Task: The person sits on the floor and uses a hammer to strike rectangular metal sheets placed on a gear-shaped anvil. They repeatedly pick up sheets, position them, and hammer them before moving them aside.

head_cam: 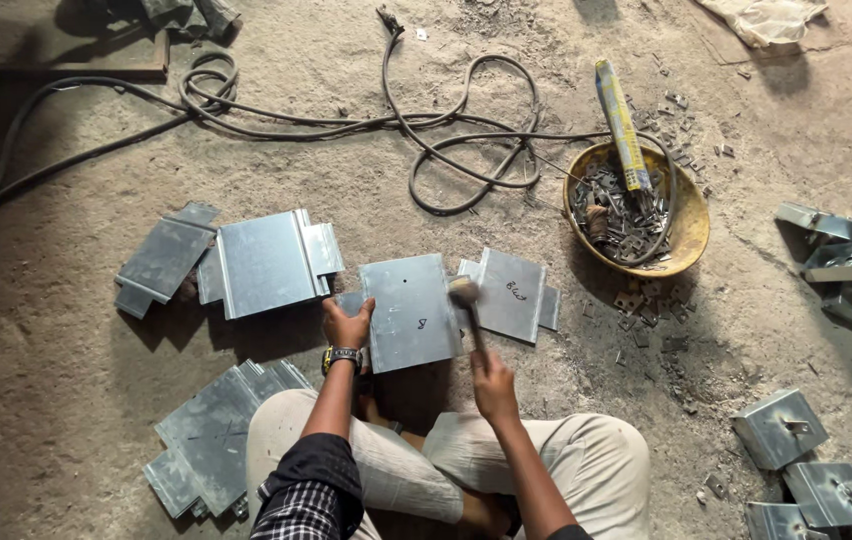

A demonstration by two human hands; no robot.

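I look down over my crossed legs at a folded sheet-metal plate [411, 312] lying flat on the dusty floor [66, 300] right in front of my knees, and I place everything else from it. My left hand [347, 323] presses on the plate's near-left edge, fingers spread and flat on the metal, not wrapped around anything. My right hand [494, 380] sits just off the plate's near-right corner, fingers closed around the handle of a hammer [465, 297], whose rounded head hangs over the plate's right edge; I cannot tell whether it touches the metal. A second plate [512, 293] lies just to the right of that one, partly tucked behind it. To its left lies a wider plate [268, 262], then a darker one [161, 257] beyond. Nearer to me and to the left, a stack of plates [214, 435] lies beside my left knee. Further right and away sits a yellow bowl [691, 225] of small metal pieces, with a black cable [466, 130] looping across the floor beyond the plate.
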